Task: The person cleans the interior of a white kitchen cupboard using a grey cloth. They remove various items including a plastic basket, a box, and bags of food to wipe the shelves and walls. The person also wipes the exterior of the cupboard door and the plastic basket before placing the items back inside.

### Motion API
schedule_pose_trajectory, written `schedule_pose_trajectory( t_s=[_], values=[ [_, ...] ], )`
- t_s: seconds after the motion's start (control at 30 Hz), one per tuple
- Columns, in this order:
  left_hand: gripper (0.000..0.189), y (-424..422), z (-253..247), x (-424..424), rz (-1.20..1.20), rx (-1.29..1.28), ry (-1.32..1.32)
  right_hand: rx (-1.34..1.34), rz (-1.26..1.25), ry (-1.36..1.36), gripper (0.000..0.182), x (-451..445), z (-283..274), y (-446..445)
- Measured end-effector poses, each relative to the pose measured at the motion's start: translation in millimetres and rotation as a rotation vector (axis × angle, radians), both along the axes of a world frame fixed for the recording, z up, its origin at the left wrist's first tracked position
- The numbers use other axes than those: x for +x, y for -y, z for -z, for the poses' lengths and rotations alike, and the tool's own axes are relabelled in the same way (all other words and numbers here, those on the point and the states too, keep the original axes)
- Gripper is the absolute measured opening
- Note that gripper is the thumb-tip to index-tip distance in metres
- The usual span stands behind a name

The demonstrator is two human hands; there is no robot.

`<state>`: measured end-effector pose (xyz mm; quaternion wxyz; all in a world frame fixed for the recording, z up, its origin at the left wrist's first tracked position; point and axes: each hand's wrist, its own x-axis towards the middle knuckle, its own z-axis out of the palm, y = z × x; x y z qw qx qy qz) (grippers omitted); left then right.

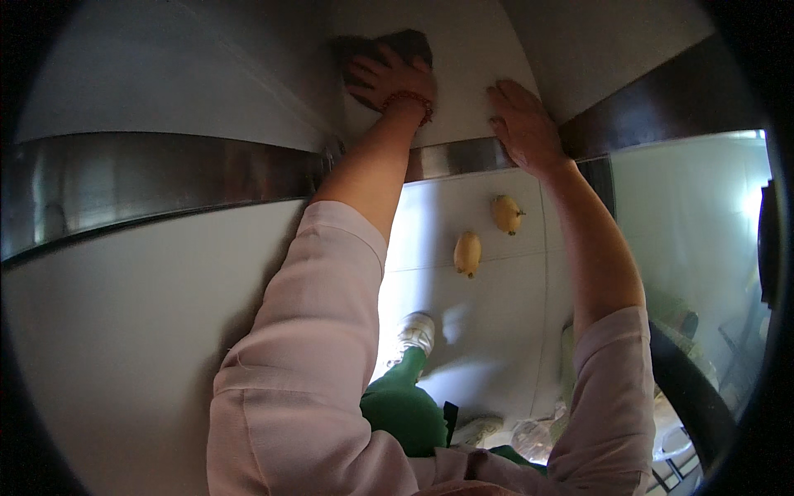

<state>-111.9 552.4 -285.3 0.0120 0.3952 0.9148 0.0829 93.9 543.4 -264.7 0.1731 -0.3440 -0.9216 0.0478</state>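
Observation:
My left hand [392, 79], with a red beaded bracelet at the wrist, presses a dark cloth [414, 44] against a pale panel [471, 56]. Its fingers are spread over the cloth, whose folds partly show around them. To the right, my right hand [527, 127] rests at the side of the same panel, fingers slightly bent and holding nothing. A shiny metal strip [459, 159] runs along the panel's lower edge, between my forearms. Below it, two yellow gourd-like fruits [467, 254] [507, 214] lie on white tiles [496, 297].
Metal bands [155, 164] [670, 93] continue to both sides. A large white surface [124, 310] fills the left, and a glossy reflective panel [688, 204] stands at right. My white shoe [417, 332] is on the floor. Clear plastic wrapping [535, 437] lies near my right elbow.

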Motion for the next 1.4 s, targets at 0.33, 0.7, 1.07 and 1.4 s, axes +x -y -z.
schedule_pose_trajectory(
  t_s=[0.33,0.7,1.07,1.4],
  values=[
    [0.069,-63,18,-31,-0.004,-0.08,-0.048,0.008,0.124,-0.042,0.045,-11,8,-11],
    [0.07,-139,62,-95,0.135,0.247,-0.207,-0.029,0.11,-0.063,0.049,-11,5,-11],
    [0.067,-191,38,-139,0.192,0.243,-0.159,-0.081,0.085,-0.072,0.049,-9,4,-17],
    [0.065,-247,34,-140,0.287,0.233,-0.149,-0.151,0.105,-0.076,0.049,-12,2,-21]
  ],
)
